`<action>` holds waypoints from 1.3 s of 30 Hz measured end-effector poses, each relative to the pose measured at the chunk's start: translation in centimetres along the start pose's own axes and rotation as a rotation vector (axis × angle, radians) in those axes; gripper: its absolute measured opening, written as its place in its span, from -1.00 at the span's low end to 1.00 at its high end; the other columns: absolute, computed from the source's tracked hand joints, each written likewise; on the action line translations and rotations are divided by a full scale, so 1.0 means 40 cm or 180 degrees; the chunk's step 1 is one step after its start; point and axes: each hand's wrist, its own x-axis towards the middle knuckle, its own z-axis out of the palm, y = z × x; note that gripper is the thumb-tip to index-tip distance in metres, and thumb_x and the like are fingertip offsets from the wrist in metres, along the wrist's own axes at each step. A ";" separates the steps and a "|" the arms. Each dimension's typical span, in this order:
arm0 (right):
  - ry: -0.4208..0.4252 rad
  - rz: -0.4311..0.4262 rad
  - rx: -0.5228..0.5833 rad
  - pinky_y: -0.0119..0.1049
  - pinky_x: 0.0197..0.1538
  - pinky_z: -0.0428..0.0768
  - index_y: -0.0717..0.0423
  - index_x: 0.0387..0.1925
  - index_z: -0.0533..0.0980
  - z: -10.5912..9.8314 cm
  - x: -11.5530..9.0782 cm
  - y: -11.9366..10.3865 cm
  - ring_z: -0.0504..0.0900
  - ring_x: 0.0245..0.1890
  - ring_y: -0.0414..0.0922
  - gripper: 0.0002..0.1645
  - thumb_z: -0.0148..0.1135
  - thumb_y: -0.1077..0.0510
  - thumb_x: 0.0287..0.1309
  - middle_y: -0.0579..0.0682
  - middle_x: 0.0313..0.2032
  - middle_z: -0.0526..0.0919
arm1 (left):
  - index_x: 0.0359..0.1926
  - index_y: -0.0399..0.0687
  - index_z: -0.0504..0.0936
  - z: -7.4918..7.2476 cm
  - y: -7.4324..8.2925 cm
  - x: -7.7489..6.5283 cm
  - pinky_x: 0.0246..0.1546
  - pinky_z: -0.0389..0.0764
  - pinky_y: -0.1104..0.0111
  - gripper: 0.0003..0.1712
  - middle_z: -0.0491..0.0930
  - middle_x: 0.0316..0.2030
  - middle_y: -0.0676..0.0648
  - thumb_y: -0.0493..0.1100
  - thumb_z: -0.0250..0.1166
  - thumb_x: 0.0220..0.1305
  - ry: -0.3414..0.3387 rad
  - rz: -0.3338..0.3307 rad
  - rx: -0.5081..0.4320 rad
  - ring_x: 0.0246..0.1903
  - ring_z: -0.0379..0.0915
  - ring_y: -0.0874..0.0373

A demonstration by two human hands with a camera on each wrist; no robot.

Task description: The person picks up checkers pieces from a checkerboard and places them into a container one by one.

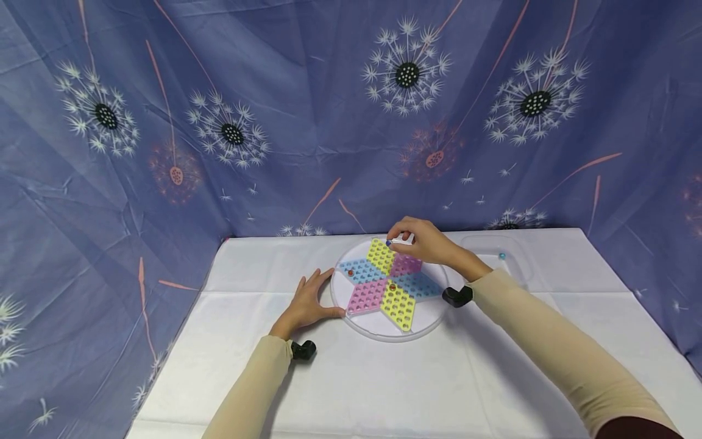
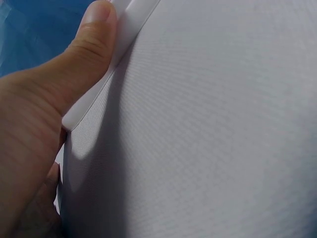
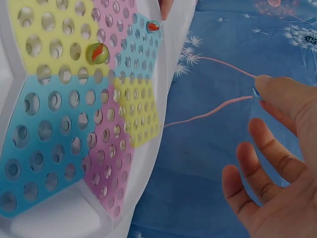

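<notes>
A round white Chinese checkers board [image 1: 368, 330] lies on the table, its star in yellow, blue and pink perforated sections. My right hand [image 1: 419, 241] is raised over the board's far edge, pinching a blue marble [image 1: 389, 242] between thumb and index finger; the other fingers are loosely bent in the right wrist view. On the left rim rests my left hand [image 1: 308, 302], thumb and fingers spread along the edge. One marble with red in it [image 1: 351, 272] sits in the left blue section. Near the centre, a yellow-green marble with an orange streak [image 3: 97, 53] sits in a yellow section.
Right of the board, partly behind the right forearm, is a clear plastic tray [image 1: 518, 266] with a light-blue marble [image 1: 501, 256] in it. A white cloth covers the table [image 1: 384, 390]. Behind hangs a blue dandelion-print curtain [image 1: 318, 122].
</notes>
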 end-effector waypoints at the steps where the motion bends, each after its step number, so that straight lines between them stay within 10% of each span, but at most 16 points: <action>1: 0.0036 -0.0003 0.0011 -0.14 -0.22 0.60 0.04 -0.05 0.68 0.002 0.000 0.001 0.55 -0.17 0.01 -0.79 0.42 0.20 0.28 0.06 -0.06 0.65 | 0.59 0.05 0.21 0.001 -0.001 0.000 0.59 -0.34 -0.07 0.32 0.09 0.57 -0.25 0.20 0.69 -0.14 0.0000 0.0001 0.0006 0.60 -0.19 -0.16; 39: 0.0324 0.0354 0.0033 -0.13 -0.19 0.65 0.04 -0.05 0.68 -0.007 -0.052 0.058 0.56 -0.14 -0.05 -0.79 0.41 0.14 0.31 -0.02 -0.03 0.64 | 0.60 0.04 0.19 0.003 -0.001 0.001 0.60 -0.37 -0.02 0.33 0.11 0.57 -0.21 0.19 0.69 -0.14 -0.0003 -0.0018 0.0023 0.60 -0.18 -0.11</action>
